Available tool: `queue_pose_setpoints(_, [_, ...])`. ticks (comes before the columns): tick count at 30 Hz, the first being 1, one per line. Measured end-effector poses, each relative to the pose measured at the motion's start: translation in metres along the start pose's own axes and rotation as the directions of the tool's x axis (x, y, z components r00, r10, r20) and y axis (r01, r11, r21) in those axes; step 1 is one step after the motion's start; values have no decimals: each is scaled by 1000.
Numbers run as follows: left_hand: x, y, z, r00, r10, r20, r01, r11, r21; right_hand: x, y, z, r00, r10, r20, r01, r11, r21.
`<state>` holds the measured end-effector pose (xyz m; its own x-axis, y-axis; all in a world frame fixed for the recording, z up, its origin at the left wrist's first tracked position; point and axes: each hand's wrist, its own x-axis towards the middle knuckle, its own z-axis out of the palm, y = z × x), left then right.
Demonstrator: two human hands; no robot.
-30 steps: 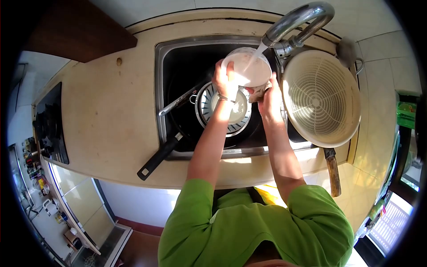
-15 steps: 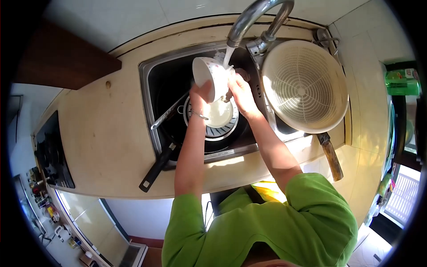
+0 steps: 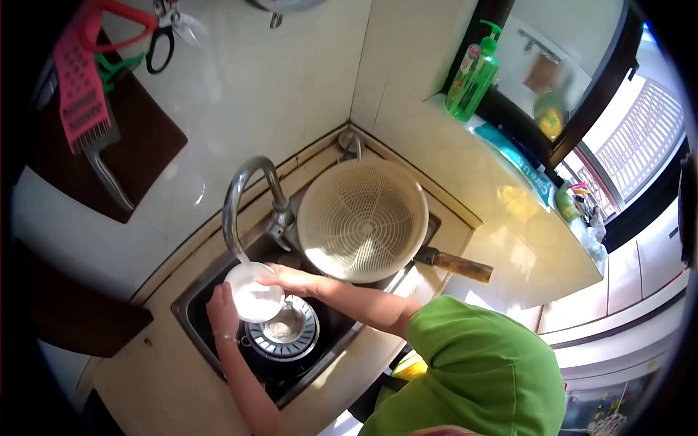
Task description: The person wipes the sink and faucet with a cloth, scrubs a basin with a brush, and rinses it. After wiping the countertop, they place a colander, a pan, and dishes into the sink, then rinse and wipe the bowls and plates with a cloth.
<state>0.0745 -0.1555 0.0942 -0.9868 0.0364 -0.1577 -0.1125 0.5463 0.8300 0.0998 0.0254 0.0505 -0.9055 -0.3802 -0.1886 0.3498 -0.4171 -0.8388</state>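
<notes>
Left hand [image 3: 222, 311]: closing around the near-left side of the white bowl [image 3: 254, 293], fingers wrapped on its rim, holding it over the sink [image 3: 190, 309].
Right hand [image 3: 285, 278]: lying across the far-right side of the bowl, fingers partly curled against it; true grasp or mere steadying, cannot tell.
Bowl position: sitting directly under the spout of the tap [image 3: 243, 196], just above a round metal strainer [image 3: 284, 333] lying in the sink.
Water: running in a thin stream from the spout into the bowl.
Progress: rinsing judged to be under way; bowl not yet set aside, strainer and other items in the basin waiting untouched.
Colander [image 3: 363, 220]: resting empty over the right part of the sink, just right of the tap.
Wooden handle [image 3: 459, 265]: projecting from under the colander toward the right.
Desk [image 3: 512, 243]: running pale and sunlit along the right, toward the window.
Room: tiled corner wall; green soap bottle [image 3: 473, 75] standing on the far sill; pink grater [image 3: 73, 83] and scissors [image 3: 161, 40] hanging far left.
</notes>
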Motion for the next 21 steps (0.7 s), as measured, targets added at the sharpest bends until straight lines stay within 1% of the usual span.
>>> queue_pose_setpoints(1, [-2, 6, -6, 965, -224, 136, 256, 918, -303, 3, 1, 3, 998, -10, -55, 15, 995, 96])
queue_pose_setpoints(2, [-2, -8, -11, 967, -204, 153, 251, 865, -435, 0, 2, 0, 998, 6, -70, 7, 981, 196])
queue_pose_setpoints(3, [-4, -35, -15, 969, -183, 166, 245, 798, -551, -2, 1, 2, 996, 38, -86, -15, 967, 253])
queue_pose_setpoints(4, [-8, -60, -2, 995, -93, 24, 96, 961, -260, 4, 4, 2, 998, 35, -55, -17, 953, 303])
queue_pose_setpoints(5, [-15, -83, 16, 996, 44, -81, -37, 996, 76, 8, 12, 0, 999, 28, -26, -17, 937, 348])
queue_pose_setpoints(6, [-30, -92, 32, 972, 207, -114, -165, 939, 302, 13, 16, 2, 999, 16, -47, 1, 934, 358])
queue_pose_setpoints(7, [-43, -93, 46, 924, 365, -111, -260, 816, 516, 15, 12, 6, 995, 54, -82, -33, 970, 242])
queue_pose_setpoints(8, [-48, -90, 53, 925, 362, -113, -256, 816, 517, 20, 15, 9, 997, 34, -76, -13, 967, 256])
queue_pose_setpoints(10, [-52, -84, 60, 979, 203, 34, -167, 686, 708, 25, 10, 19, 997, 17, -69, 2, 963, 270])
queue_pose_setpoints(11, [-51, -80, 59, 979, 202, 33, -166, 688, 706, 27, 4, 21, 992, -11, -122, 20, 997, 71])
queue_pose_setpoints(12, [-48, -76, 58, 985, 168, 45, -153, 710, 688, 29, -6, 22, 984, -55, -167, 32, 990, -135])
queue_pose_setpoints(13, [-46, -74, 55, 990, 130, 60, -137, 728, 671, 33, -9, 20, 985, -54, -166, 32, 990, -136])
queue_pose_setpoints(14, [-43, -82, 60, 971, 236, 26, -186, 690, 699, 39, -12, 17, 982, -88, -166, 40, 960, -276])
queue_pose_setpoints(15, [-39, -82, 64, 973, 225, 48, -186, 647, 740, 41, -17, 16, 980, -119, -159, 44, 911, -410])
queue_pose_setpoints(16, [-39, -78, 66, 978, 197, 72, -178, 600, 780, 37, -26, 12, 963, -240, -122, 83, 697, -712])
queue_pose_setpoints(17, [-38, -76, 66, 963, 219, 155, -252, 543, 801, 41, -20, -1, 935, -333, -125, 87, 553, -829])
queue_pose_setpoints(18, [-31, -89, 71, 939, 255, 232, -333, 493, 804, 42, -30, -9, 962, -268, 52, 115, 226, -967])
queue_pose_setpoints(19, [-26, -109, 77, 834, 534, 139, -433, 478, 765, 32, -43, -6, 977, -206, 59, 86, 123, -989])
queue_pose_setpoints(20, [-13, -122, 89, 931, 359, 58, -267, 566, 780, 31, -32, -19, 940, -328, 90, 199, 316, -928])
queue_pose_setpoints(21, [-20, -120, 78, 820, 570, 46, -388, 495, 777, 25, -44, -13, 995, 23, -99, -97, 507, -856])
